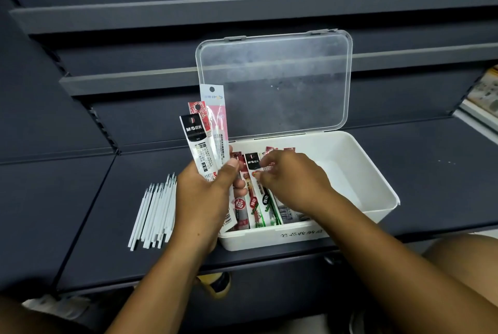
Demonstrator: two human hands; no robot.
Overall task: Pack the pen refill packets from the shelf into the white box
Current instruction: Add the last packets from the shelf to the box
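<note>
Now my left grip (204, 196) is closed around a fan of three refill packets (205, 139), holding them upright just over the left edge of the white box (377, 172). My right grip (293, 180) is down inside the box, thumb and fingertips pinching the top of a black-headed packet (252, 163) that lies among the packed packets (250, 212). Those lie side by side in the box's left half. The clear lid (275, 80) stands open behind. Beside the box, to its left, a bundle of loose white refills (153, 215) lies on the dark shelf (80, 199).
</note>
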